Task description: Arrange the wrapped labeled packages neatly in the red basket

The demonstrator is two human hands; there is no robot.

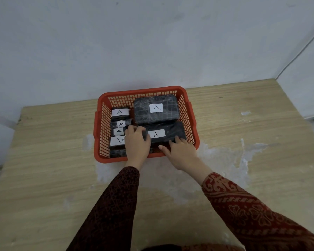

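Observation:
A red mesh basket (187, 107) stands on the wooden table near the wall. Inside lie several black wrapped packages with white "A" labels. A large package (169, 109) fills the far right. A long package (172, 132) lies in front of it. Several small packages (120, 113) are lined down the left side. My left hand (137, 144) grips the left end of the long package. My right hand (181, 153) rests its fingers on that package's near right edge, over the basket's front rim.
The light wooden table (53, 160) has white scuffed patches in front of and to the right of the basket. A pale wall rises right behind the basket. The table's right edge runs along another wall.

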